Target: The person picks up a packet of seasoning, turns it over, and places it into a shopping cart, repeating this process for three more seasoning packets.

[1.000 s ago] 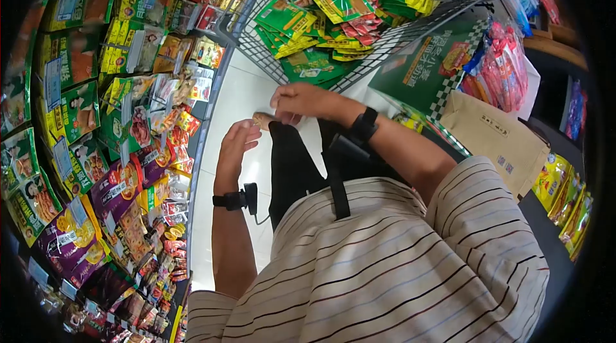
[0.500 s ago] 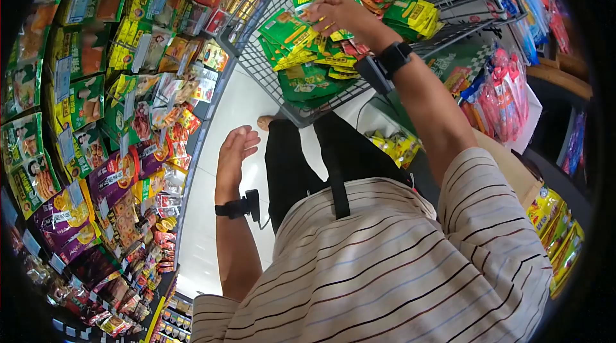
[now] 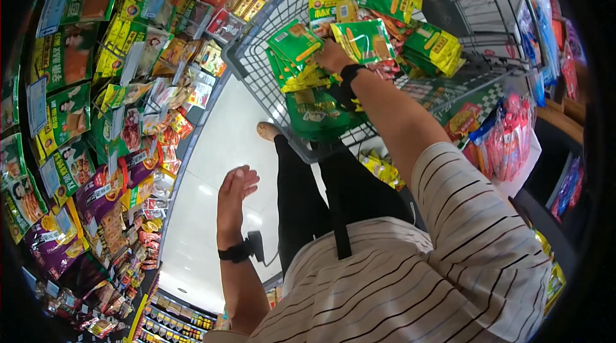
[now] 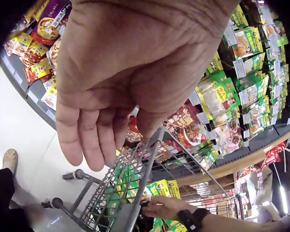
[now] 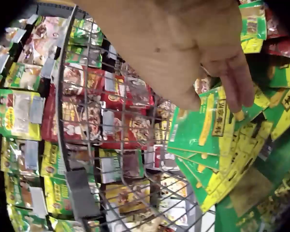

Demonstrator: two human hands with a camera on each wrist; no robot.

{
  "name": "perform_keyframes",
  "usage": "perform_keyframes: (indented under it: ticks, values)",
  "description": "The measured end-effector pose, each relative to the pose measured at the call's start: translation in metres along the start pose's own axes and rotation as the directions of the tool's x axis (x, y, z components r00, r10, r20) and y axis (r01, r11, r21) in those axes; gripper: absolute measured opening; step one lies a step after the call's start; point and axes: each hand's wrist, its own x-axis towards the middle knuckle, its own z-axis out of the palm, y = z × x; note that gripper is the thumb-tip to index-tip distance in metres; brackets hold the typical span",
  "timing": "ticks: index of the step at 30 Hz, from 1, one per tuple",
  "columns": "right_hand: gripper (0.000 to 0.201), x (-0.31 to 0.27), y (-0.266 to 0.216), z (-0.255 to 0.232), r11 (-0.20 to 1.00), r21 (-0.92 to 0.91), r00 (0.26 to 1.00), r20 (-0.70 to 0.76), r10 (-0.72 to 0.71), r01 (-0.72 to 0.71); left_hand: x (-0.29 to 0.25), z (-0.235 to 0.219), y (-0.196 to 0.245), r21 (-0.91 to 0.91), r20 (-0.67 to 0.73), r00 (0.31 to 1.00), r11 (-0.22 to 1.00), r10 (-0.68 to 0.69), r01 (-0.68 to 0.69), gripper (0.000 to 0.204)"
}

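My right hand (image 3: 334, 57) reaches down into the shopping cart (image 3: 301, 150) among flat green-and-yellow food packets. In the right wrist view, the right hand (image 5: 183, 53) is over a fanned stack of green packets (image 5: 195, 128), its extended fingertips at the yellow side and the thumb near the upper edge. My left hand (image 3: 232, 192) hangs above the floor between the shelf and my legs, holding nothing. The left wrist view shows the left hand's palm (image 4: 135, 72) with loosely extended fingers. Beyond it, the right hand (image 4: 162, 207) is inside the cart.
A long shelf of hanging food packets (image 3: 67, 115) runs along the left. More packets, including a large dark green one (image 3: 314, 112), lie in the cart. At right are a pink plastic-wrapped bundle (image 3: 513, 134) and blue packaging (image 3: 544, 41). Pale floor tiles (image 3: 212, 137) lie below.
My right hand has moved from beside the left hand, over the cart's edge, and down to the packets. The left hand stays low, slightly lower in view. The head view has shifted.
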Motion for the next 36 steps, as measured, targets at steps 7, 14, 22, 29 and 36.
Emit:
perform_keyframes:
  ticks: [7,14,22,29,36]
  values:
    - [0.076,0.008,0.002,0.041,0.956,-0.279,0.982,-0.187,0.039,-0.091,0.002,0.005,0.001,-0.044,-0.043,0.996,0.996,-0.082,0.080,0.049]
    - [0.059,0.017,0.011,0.053,0.942,-0.314,0.969,-0.246,0.040,-0.118,0.006,0.007,0.010,-0.046,-0.048,0.995,0.996,-0.084,0.081,0.048]
    - [0.019,-0.009,-0.012,0.012,0.635,0.708,0.949,0.278,0.149,-0.307,0.003,0.016,0.027,-0.008,-0.008,1.000,1.000,-0.009,0.009,0.052]
    - [0.026,-0.086,-0.062,-0.029,0.386,0.852,0.907,0.414,-0.083,-0.354,-0.005,0.018,0.047,0.012,-0.010,0.993,0.993,0.115,-0.115,0.050]
    - [0.030,-0.197,-0.108,-0.068,0.408,0.861,0.817,0.455,-0.353,-0.303,0.000,0.030,0.065,0.269,0.039,0.888,0.851,0.458,-0.451,0.071]
